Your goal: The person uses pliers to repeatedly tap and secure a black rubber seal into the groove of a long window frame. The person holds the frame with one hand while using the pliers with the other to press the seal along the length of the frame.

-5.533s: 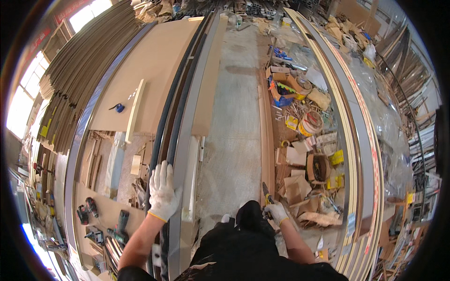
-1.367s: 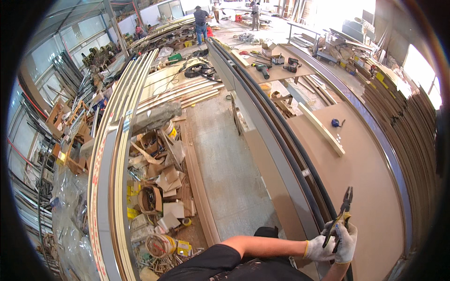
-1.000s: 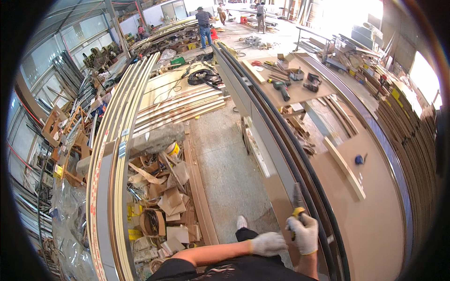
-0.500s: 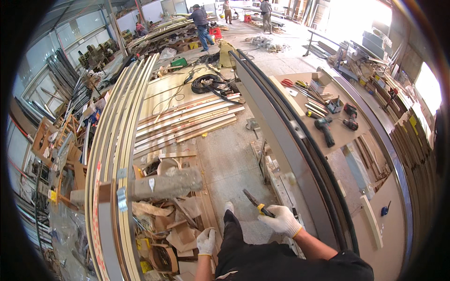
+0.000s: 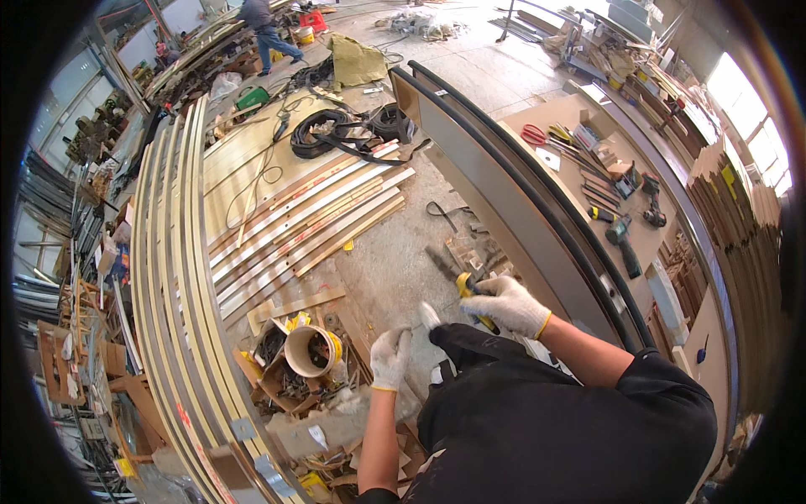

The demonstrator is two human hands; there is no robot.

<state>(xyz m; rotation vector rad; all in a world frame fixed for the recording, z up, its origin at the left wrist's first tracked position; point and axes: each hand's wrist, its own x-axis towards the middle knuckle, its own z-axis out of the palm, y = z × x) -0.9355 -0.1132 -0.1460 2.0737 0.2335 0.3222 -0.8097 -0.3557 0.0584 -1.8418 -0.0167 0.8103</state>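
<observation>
Right hand [image 5: 510,304], white-gloved, closed around yellow-handled pliers [image 5: 457,281], dark jaws pointing up-left over the concrete floor [image 5: 395,260]. Left hand [image 5: 390,357], also gloved, fingers curled loosely, holding nothing that can be made out, just beside a round cardboard tub [image 5: 312,350] with a yellow band, standing among scrap boxes. Pale flat strips [image 5: 302,223] lying side by side farther off. Black cable coil [image 5: 336,134] beyond. Tabletop [image 5: 579,118] at right carrying drills and red-handled snips [image 5: 531,133].
</observation>
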